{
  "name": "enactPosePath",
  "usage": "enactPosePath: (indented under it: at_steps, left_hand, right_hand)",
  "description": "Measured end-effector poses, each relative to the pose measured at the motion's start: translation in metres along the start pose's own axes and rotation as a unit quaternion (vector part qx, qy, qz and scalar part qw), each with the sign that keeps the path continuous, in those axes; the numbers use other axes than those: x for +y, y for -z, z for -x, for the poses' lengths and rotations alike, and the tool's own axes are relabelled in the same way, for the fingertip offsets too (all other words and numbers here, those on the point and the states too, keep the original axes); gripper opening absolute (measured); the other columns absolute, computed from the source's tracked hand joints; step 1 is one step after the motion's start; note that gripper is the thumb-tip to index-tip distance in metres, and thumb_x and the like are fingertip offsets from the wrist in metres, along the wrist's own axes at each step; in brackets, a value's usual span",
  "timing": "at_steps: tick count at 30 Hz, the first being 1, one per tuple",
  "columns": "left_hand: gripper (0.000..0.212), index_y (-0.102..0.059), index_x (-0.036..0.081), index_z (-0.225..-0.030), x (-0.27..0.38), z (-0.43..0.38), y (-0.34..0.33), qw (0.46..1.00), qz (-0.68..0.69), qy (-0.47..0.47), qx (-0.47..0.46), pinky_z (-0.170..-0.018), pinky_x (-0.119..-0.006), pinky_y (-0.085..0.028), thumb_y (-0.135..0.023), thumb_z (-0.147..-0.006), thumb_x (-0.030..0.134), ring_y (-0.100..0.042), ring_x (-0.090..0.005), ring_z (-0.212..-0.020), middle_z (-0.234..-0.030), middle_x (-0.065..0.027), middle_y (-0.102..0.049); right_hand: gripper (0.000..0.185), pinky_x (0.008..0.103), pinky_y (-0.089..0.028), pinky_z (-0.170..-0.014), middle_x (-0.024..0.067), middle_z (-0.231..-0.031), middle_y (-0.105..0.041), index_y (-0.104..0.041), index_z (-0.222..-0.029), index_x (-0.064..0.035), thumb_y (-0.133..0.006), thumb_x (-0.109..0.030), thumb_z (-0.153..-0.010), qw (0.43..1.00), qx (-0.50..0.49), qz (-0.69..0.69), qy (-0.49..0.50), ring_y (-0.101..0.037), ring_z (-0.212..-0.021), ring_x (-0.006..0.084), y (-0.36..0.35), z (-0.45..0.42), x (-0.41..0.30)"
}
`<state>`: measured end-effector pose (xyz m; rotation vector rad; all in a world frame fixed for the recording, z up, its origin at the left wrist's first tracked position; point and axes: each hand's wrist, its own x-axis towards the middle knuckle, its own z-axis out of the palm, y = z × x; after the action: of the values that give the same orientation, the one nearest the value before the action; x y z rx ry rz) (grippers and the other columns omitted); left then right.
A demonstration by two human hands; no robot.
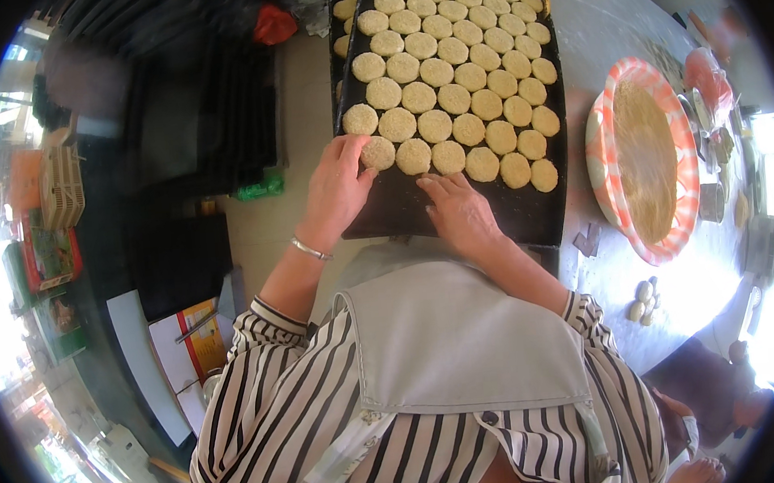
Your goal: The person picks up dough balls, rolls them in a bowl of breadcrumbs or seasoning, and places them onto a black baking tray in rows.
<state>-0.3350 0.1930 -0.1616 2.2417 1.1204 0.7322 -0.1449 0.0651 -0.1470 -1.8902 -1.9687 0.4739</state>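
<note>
A black baking tray [398,204] lies before me, covered with rows of flat round dough cakes [435,126] that have a crumbly, seed-like coating. My left hand [337,188] is at the tray's left side, its thumb and fingers around the left edge of the nearest-row corner cake [377,153]. A silver bracelet [312,249] circles that wrist. Low over the bare near strip of the tray, my right hand [460,213] has bent fingers close to the lower edges of two front-row cakes. Nothing shows in its grasp; the palm is hidden.
Right of the tray, an orange-and-white basin [596,153] holds tan grains [644,163] on a grey worktop [569,54]. Small dough pieces [644,304] lie nearer. Another tray [341,66] shows underneath at left. Dark stacked racks [209,106] stand left. A person's foot [699,474] appears lower right.
</note>
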Motion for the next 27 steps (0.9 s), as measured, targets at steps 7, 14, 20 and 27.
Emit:
enactPosePath:
  at_steps: [7, 14, 20, 27]
  left_hand:
    - [0.035, -0.067, 0.009, -0.114, 0.018, 0.002, -0.003, 0.99, -0.025, -0.135, -0.033, -0.083, -0.038, -0.053, -0.069, -0.081, -0.002, -0.061, -0.0292, -0.096, -0.104, -0.0066, -0.07]
    - [0.031, -0.068, 0.009, -0.111, 0.029, -0.003, -0.014, 0.99, -0.036, -0.131, -0.032, -0.083, -0.038, -0.053, -0.068, -0.082, -0.001, -0.061, -0.03, -0.094, -0.103, -0.0077, -0.07]
    - [0.024, -0.069, 0.007, -0.111, 0.082, -0.015, -0.035, 0.993, 0.029, -0.113, -0.027, -0.069, -0.031, -0.053, -0.067, -0.088, 0.001, -0.063, -0.0206, -0.079, -0.1, -0.0074, -0.069]
    - [0.015, -0.069, 0.006, -0.105, 0.239, -0.018, -0.12, 0.936, 0.169, -0.151, -0.268, -0.059, -0.028, -0.051, -0.068, -0.09, 0.004, -0.061, -0.016, -0.07, -0.092, -0.0055, -0.065]
  right_hand:
    - [0.04, 0.0399, -0.053, -0.095, 0.0127, -0.131, -0.062, -0.06, -0.125, 0.0001, -0.061, -0.003, -0.085, 0.999, 0.027, 0.015, -0.016, -0.059, -0.114, 0.0314, -0.01, 0.004, 0.003]
    - [0.046, 0.0397, -0.054, -0.091, 0.0135, -0.13, -0.062, -0.055, -0.131, -0.0025, -0.059, -0.001, -0.085, 0.998, 0.039, -0.039, -0.023, -0.061, -0.11, 0.0305, 0.007, 0.029, 0.012]
    - [0.039, 0.0364, -0.055, -0.083, 0.0132, -0.113, -0.07, -0.059, -0.125, -0.003, -0.063, -0.005, -0.086, 0.946, 0.068, -0.263, -0.176, -0.069, -0.09, 0.0269, 0.075, 0.093, 0.056]
    - [0.023, 0.0346, -0.057, -0.079, 0.0125, -0.096, -0.073, -0.065, -0.114, -0.0018, -0.066, -0.008, -0.092, 0.854, 0.249, -0.233, -0.393, -0.07, -0.083, 0.0208, 0.12, 0.247, 0.137]
